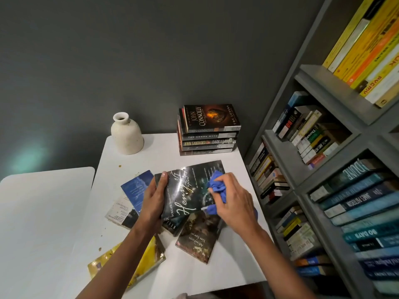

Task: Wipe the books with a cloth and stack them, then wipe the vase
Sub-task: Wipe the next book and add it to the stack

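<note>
My left hand (153, 196) grips the left edge of a dark glossy paperback (187, 186), held tilted above the white table (164, 152). My right hand (234, 203) presses a bunched blue cloth (216, 186) on that book's cover. Loose books lie under and around it: a blue one (136, 186), a white one (122, 211), a brown Tom Sawyer one (199, 236) and a yellow one (149, 257) partly hidden by my left forearm. A stack of several books (208, 131) stands at the table's back right. A cream speckled vase (127, 133) stands upright at the back left.
A grey bookshelf (328, 134) packed with books runs along the table's right side. A second white table (43, 212) sits to the left with a narrow gap between. A dark grey wall is right behind the vase and stack. Small brown specks dot the tabletop.
</note>
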A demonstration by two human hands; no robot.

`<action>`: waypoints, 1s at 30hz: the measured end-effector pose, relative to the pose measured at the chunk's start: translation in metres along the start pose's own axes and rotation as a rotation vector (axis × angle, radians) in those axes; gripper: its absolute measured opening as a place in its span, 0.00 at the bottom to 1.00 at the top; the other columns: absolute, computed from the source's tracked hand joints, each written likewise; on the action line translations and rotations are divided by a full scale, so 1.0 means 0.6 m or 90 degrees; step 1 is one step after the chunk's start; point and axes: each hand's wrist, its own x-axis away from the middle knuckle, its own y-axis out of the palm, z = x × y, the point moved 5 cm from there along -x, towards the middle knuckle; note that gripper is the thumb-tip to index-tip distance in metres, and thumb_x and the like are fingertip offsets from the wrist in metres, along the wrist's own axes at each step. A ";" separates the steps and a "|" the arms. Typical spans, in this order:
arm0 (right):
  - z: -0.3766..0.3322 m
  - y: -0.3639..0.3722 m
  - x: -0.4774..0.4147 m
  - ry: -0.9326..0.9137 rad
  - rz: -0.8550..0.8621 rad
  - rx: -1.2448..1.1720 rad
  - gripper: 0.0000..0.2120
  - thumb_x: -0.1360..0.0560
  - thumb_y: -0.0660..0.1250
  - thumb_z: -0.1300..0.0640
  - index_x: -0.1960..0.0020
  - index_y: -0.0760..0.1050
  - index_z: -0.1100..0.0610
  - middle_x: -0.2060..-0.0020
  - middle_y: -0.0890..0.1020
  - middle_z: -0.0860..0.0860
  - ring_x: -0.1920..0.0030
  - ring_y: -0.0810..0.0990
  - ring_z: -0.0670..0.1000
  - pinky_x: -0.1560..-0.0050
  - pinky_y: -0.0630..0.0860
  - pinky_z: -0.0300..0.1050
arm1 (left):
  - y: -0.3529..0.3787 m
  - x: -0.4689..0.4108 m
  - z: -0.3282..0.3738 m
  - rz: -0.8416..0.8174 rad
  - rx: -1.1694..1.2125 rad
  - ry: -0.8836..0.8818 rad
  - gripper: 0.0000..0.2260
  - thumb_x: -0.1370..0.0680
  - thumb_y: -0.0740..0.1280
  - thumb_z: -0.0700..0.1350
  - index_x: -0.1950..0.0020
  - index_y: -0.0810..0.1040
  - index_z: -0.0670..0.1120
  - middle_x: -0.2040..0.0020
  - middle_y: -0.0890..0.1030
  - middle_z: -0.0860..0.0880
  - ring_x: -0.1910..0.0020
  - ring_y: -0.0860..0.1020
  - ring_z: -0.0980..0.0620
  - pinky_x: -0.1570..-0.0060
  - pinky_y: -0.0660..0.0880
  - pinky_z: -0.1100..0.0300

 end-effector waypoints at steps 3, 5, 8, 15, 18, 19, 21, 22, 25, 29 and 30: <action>-0.021 0.018 0.038 -0.049 -0.068 -0.018 0.09 0.25 0.64 0.51 0.52 0.64 0.48 0.57 0.71 0.42 0.64 0.73 0.44 0.66 0.73 0.42 | -0.006 -0.005 0.006 0.032 0.049 0.000 0.18 0.20 0.62 0.52 0.36 0.74 0.41 0.54 0.82 0.42 0.66 0.83 0.49 0.69 0.81 0.57; -0.003 0.010 0.042 -0.031 -0.046 -0.023 0.09 0.25 0.64 0.51 0.52 0.63 0.47 0.57 0.74 0.44 0.62 0.74 0.47 0.66 0.69 0.40 | -0.012 -0.005 0.013 0.049 0.077 0.002 0.18 0.18 0.61 0.50 0.35 0.73 0.39 0.54 0.82 0.43 0.66 0.83 0.50 0.70 0.80 0.59; 0.015 -0.015 0.009 0.025 0.043 -0.015 0.09 0.26 0.67 0.53 0.53 0.66 0.51 0.59 0.77 0.47 0.62 0.75 0.50 0.66 0.66 0.42 | -0.010 -0.004 0.023 0.058 0.095 0.017 0.18 0.18 0.59 0.49 0.36 0.74 0.37 0.53 0.83 0.43 0.63 0.84 0.51 0.68 0.79 0.60; -0.005 -0.047 -0.031 0.058 0.130 -0.207 0.07 0.26 0.68 0.54 0.53 0.70 0.52 0.58 0.77 0.47 0.57 0.76 0.40 0.56 0.71 0.31 | 0.001 0.002 0.043 0.052 0.063 0.073 0.12 0.17 0.58 0.48 0.40 0.75 0.43 0.58 0.85 0.51 0.63 0.84 0.56 0.69 0.79 0.63; -0.006 -0.024 -0.030 0.053 0.079 -0.172 0.09 0.27 0.71 0.58 0.48 0.75 0.54 0.49 0.70 0.49 0.49 0.72 0.32 0.49 0.66 0.23 | 0.006 0.003 0.044 0.061 0.078 0.067 0.11 0.18 0.60 0.49 0.43 0.77 0.45 0.59 0.85 0.49 0.64 0.84 0.53 0.70 0.79 0.60; -0.004 -0.016 -0.023 0.057 0.076 -0.149 0.11 0.27 0.72 0.60 0.46 0.76 0.55 0.48 0.68 0.49 0.48 0.71 0.32 0.47 0.66 0.22 | 0.007 0.003 0.046 0.059 0.078 0.069 0.11 0.18 0.60 0.49 0.42 0.77 0.45 0.57 0.85 0.49 0.63 0.84 0.53 0.68 0.80 0.60; 0.003 -0.008 -0.013 0.077 0.106 -0.117 0.13 0.28 0.71 0.65 0.44 0.79 0.55 0.49 0.67 0.48 0.51 0.70 0.34 0.48 0.67 0.24 | 0.005 0.000 0.046 0.056 0.072 0.074 0.12 0.18 0.60 0.48 0.39 0.75 0.43 0.55 0.85 0.48 0.60 0.84 0.52 0.66 0.80 0.60; 0.002 -0.005 -0.012 0.092 0.116 -0.108 0.15 0.28 0.70 0.66 0.44 0.79 0.54 0.49 0.68 0.48 0.53 0.70 0.37 0.48 0.71 0.27 | 0.006 -0.001 0.044 0.057 0.072 0.071 0.13 0.18 0.60 0.49 0.38 0.75 0.42 0.54 0.84 0.47 0.61 0.84 0.52 0.66 0.81 0.59; -0.044 0.024 -0.007 0.047 0.053 -0.100 0.20 0.29 0.71 0.65 0.39 0.78 0.53 0.47 0.69 0.44 0.56 0.75 0.42 0.53 0.80 0.39 | 0.013 -0.001 0.039 0.073 0.079 0.046 0.17 0.19 0.62 0.50 0.37 0.74 0.39 0.56 0.84 0.44 0.65 0.83 0.49 0.67 0.81 0.57; -0.045 0.021 0.013 -0.037 0.025 -0.088 0.25 0.33 0.70 0.69 0.39 0.78 0.52 0.47 0.70 0.44 0.54 0.79 0.48 0.56 0.81 0.44 | 0.010 -0.008 0.042 0.077 0.071 0.052 0.16 0.20 0.63 0.52 0.40 0.76 0.41 0.55 0.84 0.43 0.61 0.83 0.47 0.64 0.81 0.54; -0.024 0.009 0.005 -0.005 0.058 -0.081 0.23 0.32 0.71 0.68 0.40 0.79 0.52 0.48 0.70 0.44 0.56 0.78 0.48 0.58 0.81 0.46 | 0.008 -0.007 0.045 0.072 0.066 0.059 0.15 0.20 0.63 0.52 0.42 0.77 0.43 0.55 0.84 0.44 0.60 0.83 0.46 0.62 0.81 0.53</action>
